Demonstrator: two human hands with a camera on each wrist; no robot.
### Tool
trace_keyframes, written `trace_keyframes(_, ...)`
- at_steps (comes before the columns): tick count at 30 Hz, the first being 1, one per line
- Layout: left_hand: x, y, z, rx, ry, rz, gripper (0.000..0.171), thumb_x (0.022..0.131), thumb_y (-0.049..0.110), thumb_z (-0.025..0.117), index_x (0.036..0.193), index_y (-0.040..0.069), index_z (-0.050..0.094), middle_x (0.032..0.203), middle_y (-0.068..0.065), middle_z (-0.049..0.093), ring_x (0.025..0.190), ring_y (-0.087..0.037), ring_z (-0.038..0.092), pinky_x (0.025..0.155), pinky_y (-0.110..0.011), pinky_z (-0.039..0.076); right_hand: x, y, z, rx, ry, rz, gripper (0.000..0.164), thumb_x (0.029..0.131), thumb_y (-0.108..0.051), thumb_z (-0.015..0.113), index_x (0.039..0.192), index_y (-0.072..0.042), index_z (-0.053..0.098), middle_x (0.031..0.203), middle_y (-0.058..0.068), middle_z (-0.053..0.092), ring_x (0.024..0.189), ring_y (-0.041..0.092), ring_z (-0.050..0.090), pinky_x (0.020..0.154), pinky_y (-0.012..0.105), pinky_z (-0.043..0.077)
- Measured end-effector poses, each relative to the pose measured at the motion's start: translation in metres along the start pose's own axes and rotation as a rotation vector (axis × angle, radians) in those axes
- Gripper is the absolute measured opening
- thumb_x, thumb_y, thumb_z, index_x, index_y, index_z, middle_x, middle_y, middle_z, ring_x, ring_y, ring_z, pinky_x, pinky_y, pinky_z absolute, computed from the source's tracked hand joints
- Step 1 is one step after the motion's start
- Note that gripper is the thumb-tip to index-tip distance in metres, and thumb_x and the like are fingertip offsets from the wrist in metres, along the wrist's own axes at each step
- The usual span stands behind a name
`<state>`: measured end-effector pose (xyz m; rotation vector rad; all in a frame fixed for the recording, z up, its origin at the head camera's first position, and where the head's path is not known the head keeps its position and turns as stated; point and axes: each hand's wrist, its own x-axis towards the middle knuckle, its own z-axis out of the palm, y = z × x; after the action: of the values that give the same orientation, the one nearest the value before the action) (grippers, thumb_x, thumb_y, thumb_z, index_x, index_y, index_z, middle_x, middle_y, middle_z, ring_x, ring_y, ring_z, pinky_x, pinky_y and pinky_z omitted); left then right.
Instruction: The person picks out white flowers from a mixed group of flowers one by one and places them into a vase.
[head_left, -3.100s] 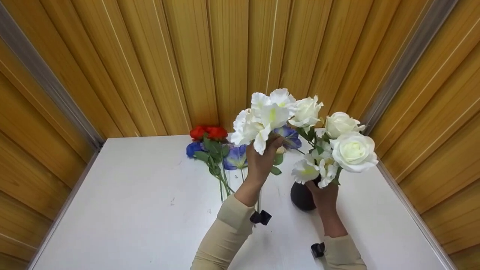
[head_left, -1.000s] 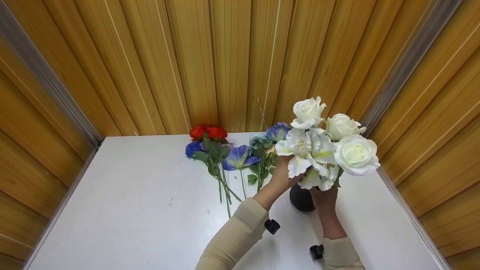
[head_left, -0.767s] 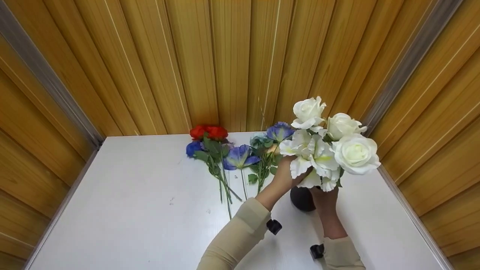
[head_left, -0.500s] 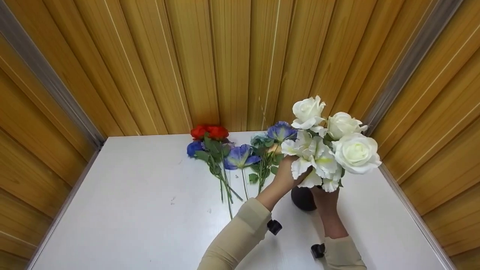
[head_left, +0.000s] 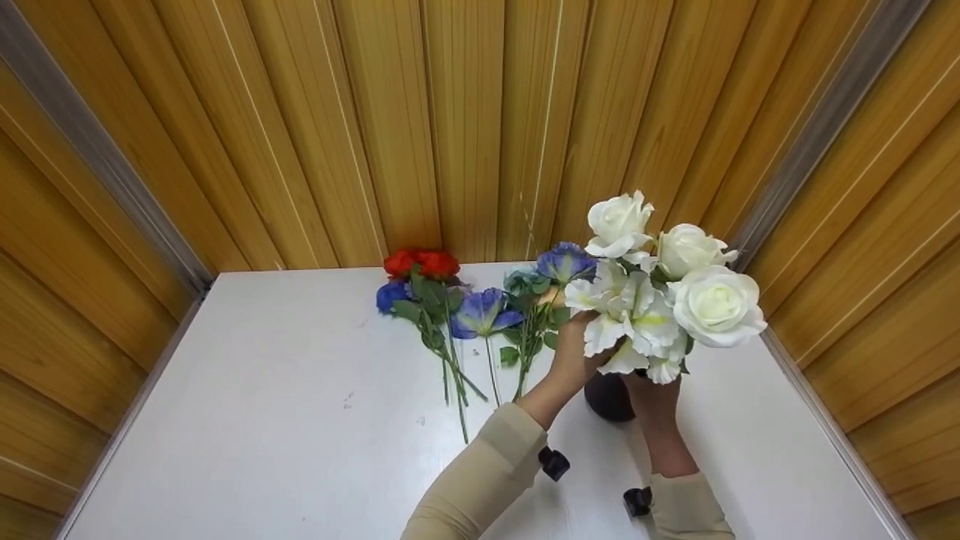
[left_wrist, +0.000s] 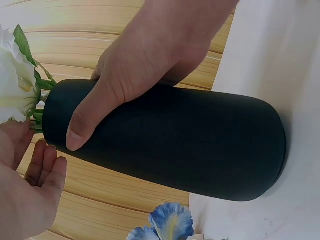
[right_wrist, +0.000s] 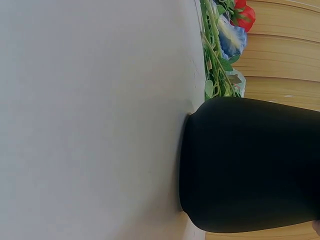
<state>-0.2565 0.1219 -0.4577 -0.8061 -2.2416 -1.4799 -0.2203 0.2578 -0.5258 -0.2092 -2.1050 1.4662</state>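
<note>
A dark, matte vase [head_left: 607, 397] stands upright on the white table, holding white roses [head_left: 718, 306] and ruffled white iris-like flowers [head_left: 634, 319]. My right hand [head_left: 654, 405] grips the vase near its neck; in the left wrist view its thumb lies across the dark wall. Just beneath the white blooms is my left hand [head_left: 576, 356], largely covered by petals. In the left wrist view, the left hand [left_wrist: 30, 185] pinches the green stems at the vase's mouth, its other fingers loosely bent beside the rim. The stem ends inside the vase are hidden.
Loose flowers lie at the table's back: red ones [head_left: 421, 264], a blue one [head_left: 391, 297], purple-blue ones [head_left: 484, 313] and a teal one [head_left: 525, 282], stems toward me. Wood-patterned walls [head_left: 465, 135] border the white table [head_left: 285, 405] at the back and sides.
My left hand has brought the white iris-like flowers rightward and down to the vase's mouth, among the roses. Over the last half second both hands have hardly moved; the right stays on the vase.
</note>
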Motion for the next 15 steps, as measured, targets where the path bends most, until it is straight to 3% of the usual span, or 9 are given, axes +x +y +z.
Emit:
trace_keyframes(8,-0.0011,0.0018,-0.0001,-0.042,-0.032,-0.033,0.025,0.093,0.008,0.071,0.114,-0.005,0.073,0.115,-0.020,0.075,0.111,-0.030,0.072,0.099,-0.027,0.056,0.0007,0.0033,0.0010,0.032,0.000,-0.030,0.075,0.077,0.010,0.077,0.143,0.011,0.040,0.141,0.029,0.052,0.116,-0.024,0.037,0.105,0.003,0.030)
trace_keyframes(12,-0.0033,0.0012,-0.0010,-0.001,-0.033,-0.010,0.021,0.093,0.007,0.072,0.110,-0.003,0.074,0.112,-0.017,0.076,0.108,-0.028,0.073,0.096,-0.026,0.057,0.0005,0.0032,0.0015,0.035,0.006,-0.036,0.077,0.076,0.009,0.077,0.143,0.011,0.041,0.141,0.030,0.053,0.116,-0.024,0.037,0.105,0.003,0.030)
trace_keyframes(15,-0.0069,-0.0009,-0.0027,-0.008,-0.033,-0.030,0.017,0.090,0.005,0.072,0.105,-0.002,0.075,0.107,-0.016,0.076,0.103,-0.026,0.074,0.091,-0.023,0.058,0.0001,0.0020,0.0013,0.007,0.016,-0.022,0.077,0.076,0.006,0.078,0.143,0.011,0.041,0.141,0.030,0.054,0.120,-0.016,0.042,0.105,0.004,0.030)
